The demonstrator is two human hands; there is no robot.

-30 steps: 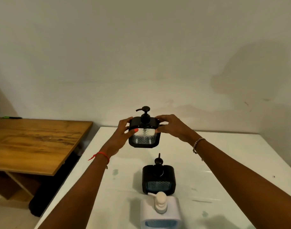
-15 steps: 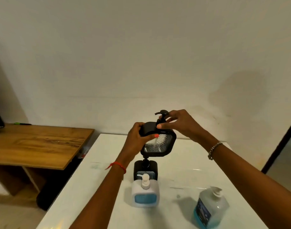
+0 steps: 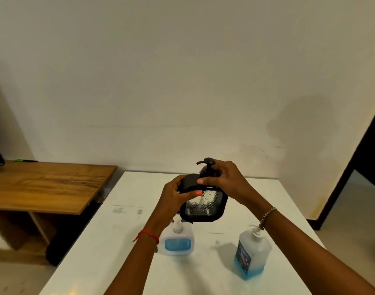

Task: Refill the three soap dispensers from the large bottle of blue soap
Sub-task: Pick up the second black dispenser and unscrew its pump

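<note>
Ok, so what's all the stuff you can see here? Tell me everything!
black dispenser: one, black with a clear patterned window, held up above the table
white dispenser: one, white with a blue window, standing on the table below the black one
large soap bottle: one, clear with a little blue soap at the bottom, on the table to the right
table: one, white, in the middle
desk: one, brown wood, to the left
left hand: one, grips the black dispenser's side
right hand: one, holds the black dispenser's top by the pump
</note>
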